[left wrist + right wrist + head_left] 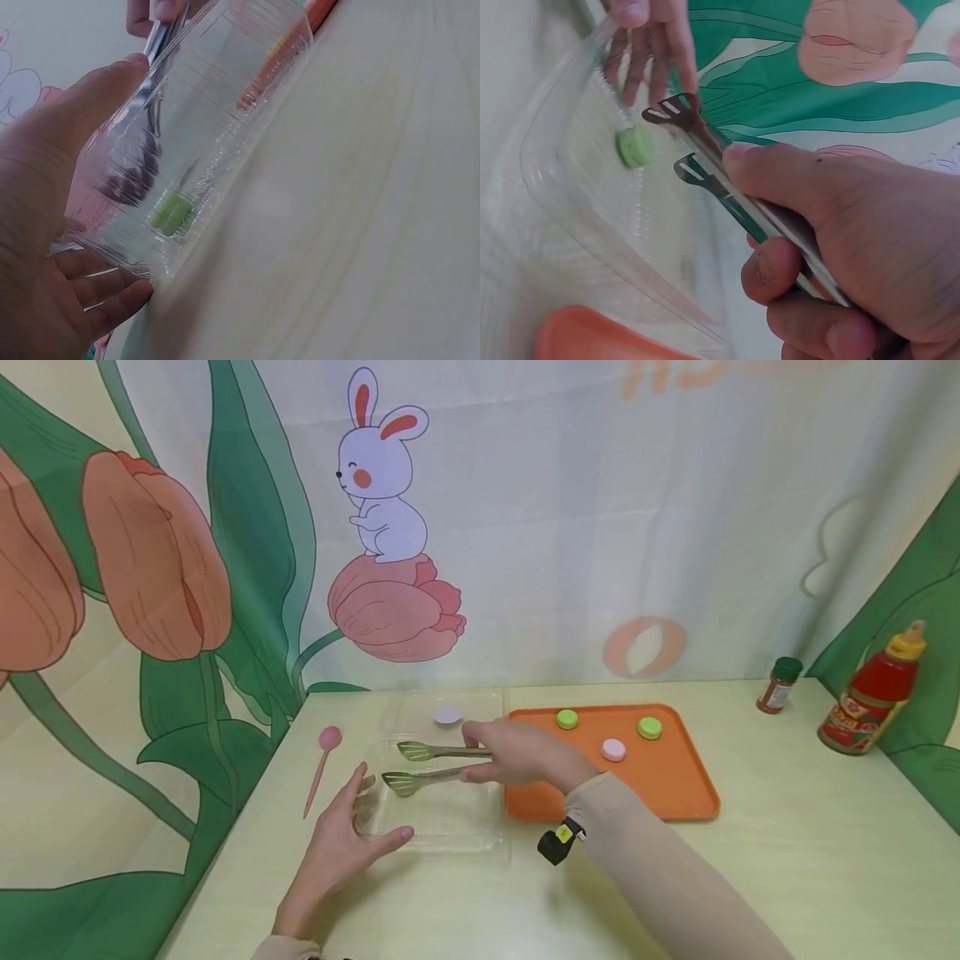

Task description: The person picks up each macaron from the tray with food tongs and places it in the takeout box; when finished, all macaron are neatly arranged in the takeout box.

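Observation:
My right hand [525, 752] grips metal tongs [739, 195], whose two slotted heads are spread apart over a clear plastic container [442, 827]. Inside it lies a green macaron [172, 213], seen in both wrist views near the container's left end. In the right wrist view the tong heads are apart from the macaron, with nothing between them. At the container's left side, my left hand [341, 835] spreads thumb and fingers around the corner. Its fingers [105, 292] lie extended by the outer wall, and the thumb reaches along the rim.
An orange tray [637, 793] right of the container bears two green macarons [649, 727] and a pink one [613, 750]. A clear lid [408, 710] with a whitish disc [447, 716] is behind. A pink spoon [322, 760], spice jar [780, 685] and red sauce bottle [870, 693] stand around.

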Motion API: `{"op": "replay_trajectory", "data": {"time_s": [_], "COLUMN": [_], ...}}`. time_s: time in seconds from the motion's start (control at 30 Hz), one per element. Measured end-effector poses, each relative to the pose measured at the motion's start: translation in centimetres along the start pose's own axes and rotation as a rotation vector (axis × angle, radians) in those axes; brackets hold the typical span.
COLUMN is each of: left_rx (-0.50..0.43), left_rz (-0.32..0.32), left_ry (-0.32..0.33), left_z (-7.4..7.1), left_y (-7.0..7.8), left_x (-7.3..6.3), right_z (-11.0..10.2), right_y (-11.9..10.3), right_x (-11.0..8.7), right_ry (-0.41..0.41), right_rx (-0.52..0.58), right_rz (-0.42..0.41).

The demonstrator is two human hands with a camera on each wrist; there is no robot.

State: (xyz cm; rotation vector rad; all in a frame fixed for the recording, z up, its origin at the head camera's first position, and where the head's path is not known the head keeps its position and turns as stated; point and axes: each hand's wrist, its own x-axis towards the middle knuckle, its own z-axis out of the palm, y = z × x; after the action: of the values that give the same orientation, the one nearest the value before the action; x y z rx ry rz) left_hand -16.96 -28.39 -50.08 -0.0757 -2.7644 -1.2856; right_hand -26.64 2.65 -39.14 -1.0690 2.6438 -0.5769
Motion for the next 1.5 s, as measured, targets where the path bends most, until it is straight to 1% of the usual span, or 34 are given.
{"op": "replay_trajectory", "data": {"time_s": [0.13, 0.3, 0.43, 0.5, 0.73, 0.9, 1.1, 1.2, 1.3, 1.5], "left_rx": [0.002, 0.005, 0.018, 0.022, 0.021, 0.02, 0.016, 0.016, 0.022, 0.04], "left_rz": [0.0, 0.0, -0.006, -0.006, -0.006, -0.006, 0.006, 0.007, 0.005, 0.014], "left_ry": [-0.001, -0.008, -0.007, -0.008, -0.011, -0.013, -0.007, -0.007, -0.009, 0.0], "left_z": [0.1, 0.3, 0.2, 0.2, -0.1, -0.1, -0.2, -0.2, -0.3, -0.2], "left_y": [0.1, 0.2, 0.2, 0.1, 0.2, 0.3, 0.3, 0.3, 0.3, 0.2], "left_x": [0.0, 0.0, -0.1, -0.1, -0.3, -0.4, -0.3, -0.3, -0.2, -0.2], "right_z": [-1.1, -2.4, -3.4, -4.0, -5.5, -5.4, -3.8, -2.8, -1.8, -0.4], "right_y": [0.9, 3.2, 5.4, 6.4, 10.0, 12.4, 14.8, 16.0, 16.9, 18.0], "right_x": [-2.1, -6.2, -9.8, -11.6, -17.0, -20.0, -22.4, -23.1, -23.6, -24.1], "right_ry": [0.069, 0.161, 0.25, 0.293, 0.377, 0.384, 0.368, 0.344, 0.315, 0.289], "right_rx": [0.059, 0.175, 0.233, 0.233, 0.272, 0.268, 0.245, 0.235, 0.25, 0.25], "right_rz": [-0.024, 0.012, 0.075, 0.117, 0.263, 0.34, 0.378, 0.379, 0.377, 0.376]}}
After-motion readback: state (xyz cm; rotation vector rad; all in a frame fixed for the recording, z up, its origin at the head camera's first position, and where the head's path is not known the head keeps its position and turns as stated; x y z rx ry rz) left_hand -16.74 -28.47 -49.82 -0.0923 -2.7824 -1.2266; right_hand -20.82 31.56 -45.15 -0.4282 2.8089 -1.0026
